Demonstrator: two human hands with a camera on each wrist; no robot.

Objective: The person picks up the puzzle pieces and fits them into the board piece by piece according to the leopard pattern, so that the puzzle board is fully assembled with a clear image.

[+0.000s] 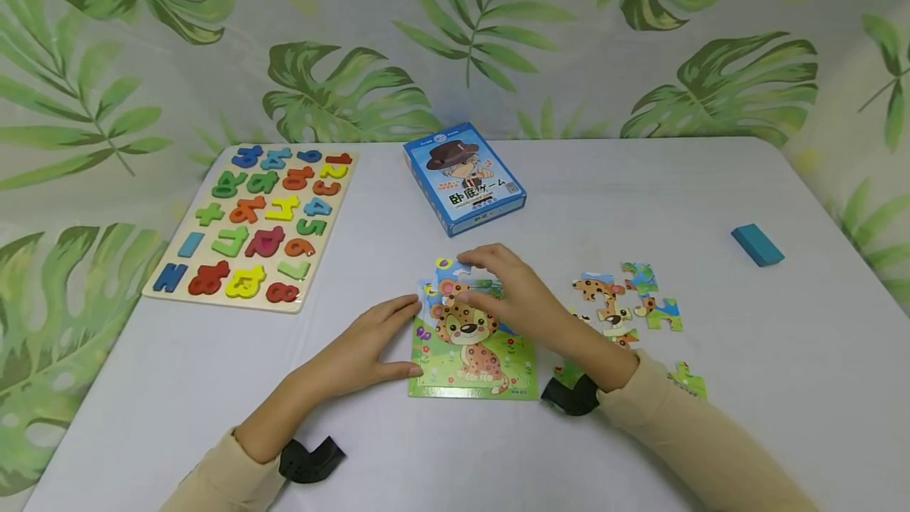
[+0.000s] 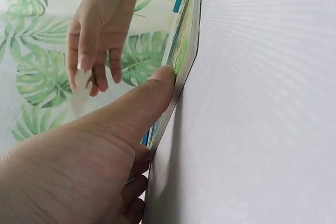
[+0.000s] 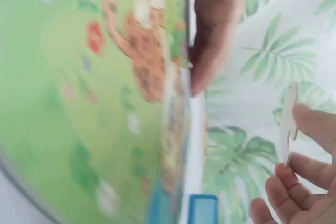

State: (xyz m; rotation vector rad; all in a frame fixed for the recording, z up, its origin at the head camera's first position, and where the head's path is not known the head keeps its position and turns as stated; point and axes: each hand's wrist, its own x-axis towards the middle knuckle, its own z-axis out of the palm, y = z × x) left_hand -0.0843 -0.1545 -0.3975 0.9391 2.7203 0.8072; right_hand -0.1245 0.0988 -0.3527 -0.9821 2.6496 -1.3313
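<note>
A square jigsaw board (image 1: 522, 370) with a cartoon leopard on green grass lies at the middle of the table. My left hand (image 1: 359, 346) touches its left edge, thumb near the lower corner and fingers higher up; the left wrist view shows the thumb (image 2: 144, 106) straight against the board's rim. Over the board's upper left, my right hand (image 1: 515, 291) pinches a puzzle piece (image 1: 446, 275) between thumb and fingers. Edge-on in the right wrist view, that thin pale piece (image 3: 287, 121) is held apart from the board.
Several loose puzzle pieces (image 1: 614, 314) lie right of the board, some hidden by the right forearm. A blue card-game box (image 1: 465, 180) stands behind. A wooden number board (image 1: 249, 231) lies at left, a teal block (image 1: 757, 245) at right.
</note>
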